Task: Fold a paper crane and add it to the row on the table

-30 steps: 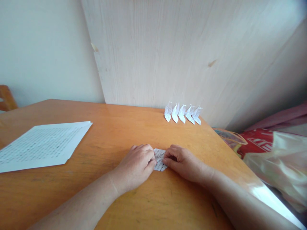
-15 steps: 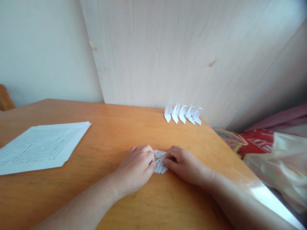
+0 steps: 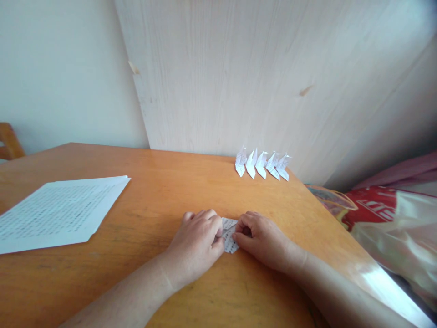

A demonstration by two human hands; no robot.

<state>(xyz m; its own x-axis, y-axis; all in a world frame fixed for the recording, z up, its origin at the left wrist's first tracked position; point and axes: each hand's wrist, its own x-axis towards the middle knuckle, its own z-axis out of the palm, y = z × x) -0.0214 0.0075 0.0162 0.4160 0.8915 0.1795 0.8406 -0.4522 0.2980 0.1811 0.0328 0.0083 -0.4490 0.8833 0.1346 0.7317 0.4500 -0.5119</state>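
Observation:
A small piece of folded printed paper (image 3: 231,246) lies low over the table in front of me, with a crease or flap edge running across its middle. My left hand (image 3: 200,239) is closed, thumb and fingers pinching the paper's left side. On the right side, my right hand (image 3: 261,234) pinches the paper between thumb and curled fingers. Both hands cover the paper's outer ends, so only its middle part shows.
Several folded paper figures (image 3: 261,165) stand in a row at the table's far right. A stack of printed sheets (image 3: 64,209) lies on the left of the wooden table (image 3: 164,182). A pale board (image 3: 218,77) rises behind. Bags (image 3: 378,207) sit beyond the right edge.
The view has shifted slightly. Both hands keep their hold on the folded paper, and the right fingers have moved a little closer over its flap.

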